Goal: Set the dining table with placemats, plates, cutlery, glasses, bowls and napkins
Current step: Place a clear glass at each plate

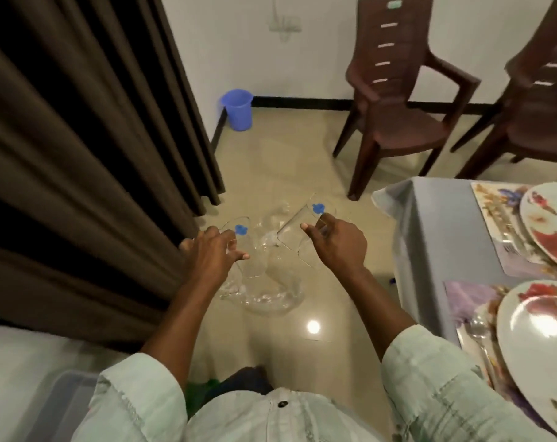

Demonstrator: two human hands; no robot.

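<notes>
Carrying glasses over: left hand [211,253] fingers curled round one clear glass [243,250], right hand [337,242] pinching a second tilted glass [297,229], both held over the floor. Table [436,224] at right has placemats [490,205], plates [554,224], a spoon [478,327]; glasses probably go beside them.

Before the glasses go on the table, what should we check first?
1. Left hand grips the left glass: ok.
2. Right hand grips the right glass: ok.
3. Glasses apart, not knocking together: ok.
4. Glasses upright: not ok, both look tilted.
5. Bare tablecloth beside the near plate and far plate: ok.
6. Clear things lower down between the hands: cannot tell, blurred.
</notes>
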